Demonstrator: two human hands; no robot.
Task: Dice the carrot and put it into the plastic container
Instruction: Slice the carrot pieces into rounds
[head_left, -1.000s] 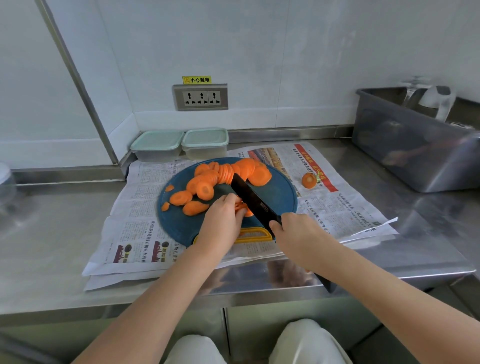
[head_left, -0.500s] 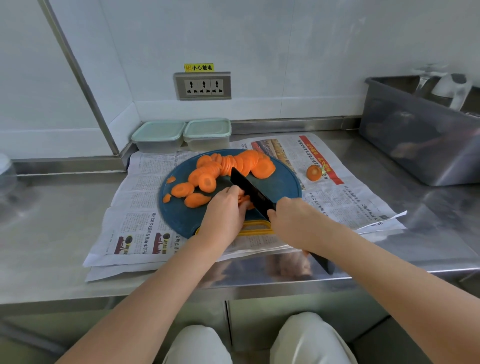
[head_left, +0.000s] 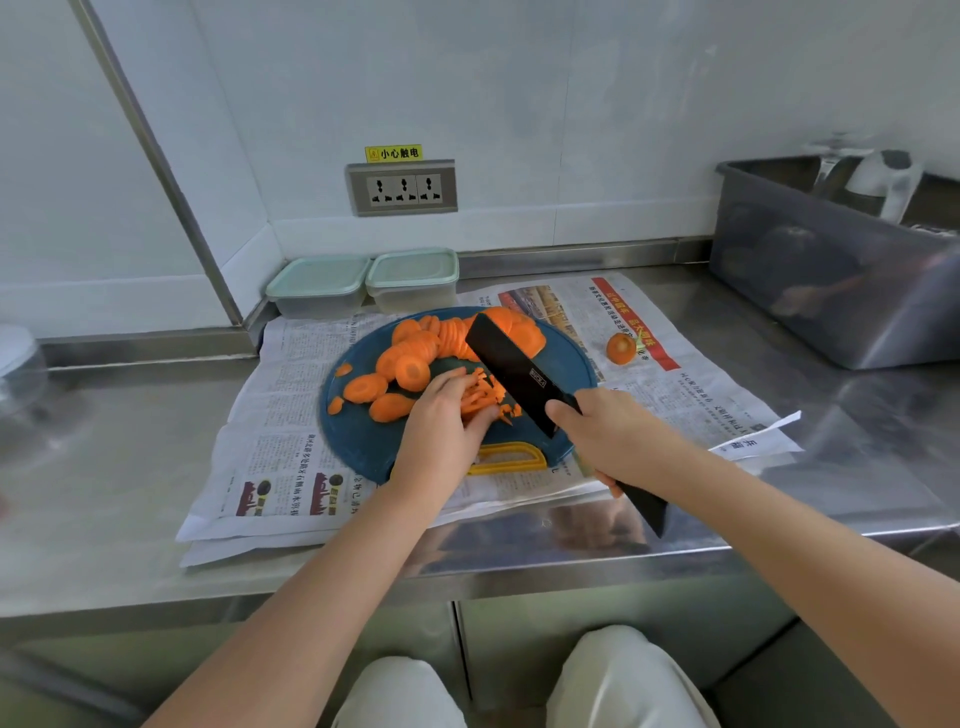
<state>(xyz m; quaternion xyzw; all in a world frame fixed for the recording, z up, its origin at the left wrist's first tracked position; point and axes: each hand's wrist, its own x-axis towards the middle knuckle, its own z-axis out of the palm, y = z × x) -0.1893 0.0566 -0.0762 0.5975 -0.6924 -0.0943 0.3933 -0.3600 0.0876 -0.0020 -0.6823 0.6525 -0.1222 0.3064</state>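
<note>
Orange carrot slices lie heaped on a round blue cutting board with a yellow handle. My left hand holds a small stack of carrot strips down on the board, fingers curled over them. My right hand grips the handle of a black cleaver, its blade raised and tilted just right of the strips. Two plastic containers with pale green lids, one on the left and one on the right, stand closed behind the board against the wall.
Newspaper covers the steel counter under the board. A carrot top end lies on the paper to the right. A metal tub stands at the far right. A wall socket is above the containers.
The cleaver blade has lifted off the board and now shows its flat side. More cut strips show beside my left hand's fingers. The camera has tilted slightly.
</note>
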